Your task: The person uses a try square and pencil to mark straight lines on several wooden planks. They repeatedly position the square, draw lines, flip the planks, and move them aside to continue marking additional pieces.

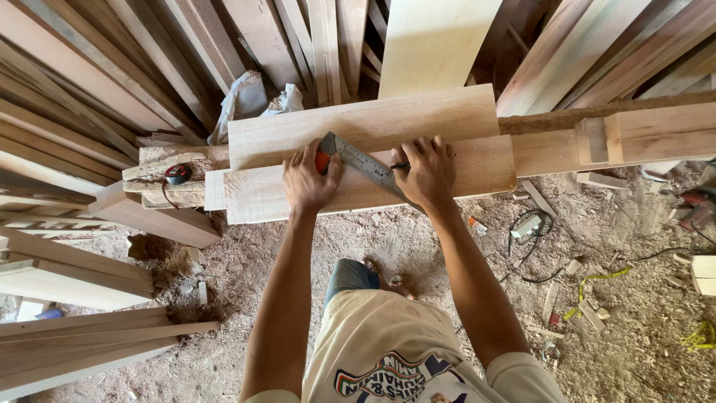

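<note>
A pale wooden board (261,195) lies across a low wooden bench in front of me, and a second board (373,119) rests just behind it. A metal try square (362,160) with an orange-red handle lies diagonally over the front board. My left hand (309,179) presses down on the square's handle end. My right hand (426,173) rests on the board beside the blade and grips a dark pencil against the blade's edge.
Planks lean against the wall behind and lie stacked at the left (67,276). A tape measure (177,174) sits on the rough beam to the left. The floor is covered in sawdust, with a cable (533,254), wood offcuts and yellow strap pieces (604,277) at the right.
</note>
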